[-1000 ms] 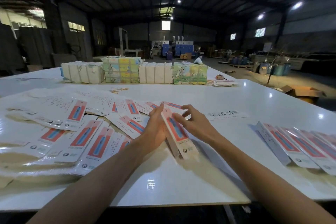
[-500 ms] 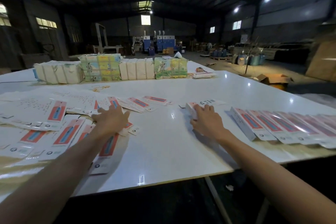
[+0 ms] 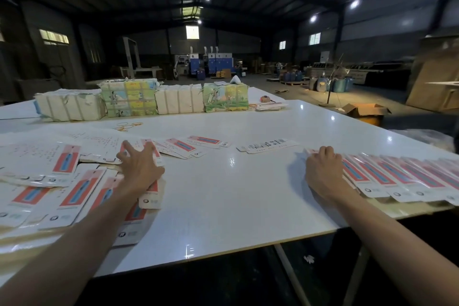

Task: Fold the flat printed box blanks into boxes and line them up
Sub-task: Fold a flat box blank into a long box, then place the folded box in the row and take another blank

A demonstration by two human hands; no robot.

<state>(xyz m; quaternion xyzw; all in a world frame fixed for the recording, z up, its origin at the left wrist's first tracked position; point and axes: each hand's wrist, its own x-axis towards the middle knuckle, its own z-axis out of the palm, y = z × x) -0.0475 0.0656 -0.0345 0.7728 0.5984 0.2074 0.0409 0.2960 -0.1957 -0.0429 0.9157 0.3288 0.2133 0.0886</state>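
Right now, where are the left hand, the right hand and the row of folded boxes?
left hand (image 3: 140, 169), head view, back of hand.
right hand (image 3: 323, 172), head view, back of hand.
row of folded boxes (image 3: 387, 175), head view, red panel of one box.

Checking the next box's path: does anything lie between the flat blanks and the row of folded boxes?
Nothing visible does. The white table is bare between the left hand on the red-and-white flat blanks and the right hand on the row of folded boxes; a white barcode-printed blank lies farther back.
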